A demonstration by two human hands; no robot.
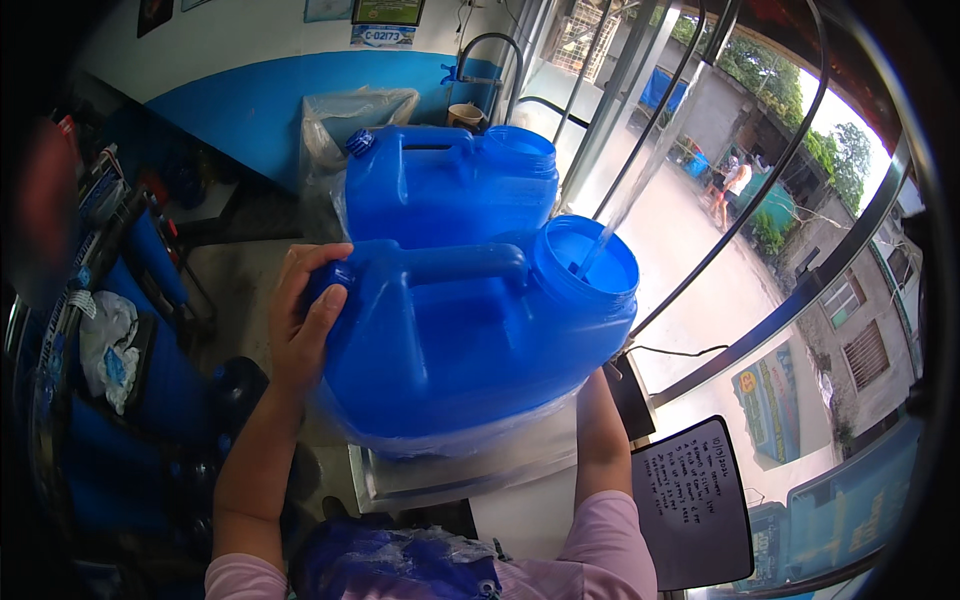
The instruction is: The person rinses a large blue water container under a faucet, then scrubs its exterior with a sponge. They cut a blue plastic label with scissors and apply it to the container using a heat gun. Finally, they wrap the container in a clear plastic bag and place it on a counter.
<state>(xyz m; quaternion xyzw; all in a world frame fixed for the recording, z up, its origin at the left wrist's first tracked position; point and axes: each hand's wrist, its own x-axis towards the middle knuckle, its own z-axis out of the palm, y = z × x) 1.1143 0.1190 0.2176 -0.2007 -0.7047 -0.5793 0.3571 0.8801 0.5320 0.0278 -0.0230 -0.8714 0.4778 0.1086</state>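
Observation:
A large blue water jug (440,350) with a moulded handle lies on its side before me, its wide uncapped mouth (585,262) at the right end. A clear streak, stream or tube, runs down into that mouth from above. At the jug's left end, my left hand (308,315) is closed around a small dark blue cap (333,280), thumb in front and fingers behind. My right forearm (603,430) reaches up to the jug's right underside, which hides my right hand. Behind stands a second blue jug (445,190), also open at its wide mouth, with a small cap at its left.
A metal counter (450,475) lies under the near jug. A black faucet (490,40) and plastic bag (350,110) are at the back. Black hoses cross the window on the right; a whiteboard (690,500) leans below. Dark blue bottles (240,385) stand low at left.

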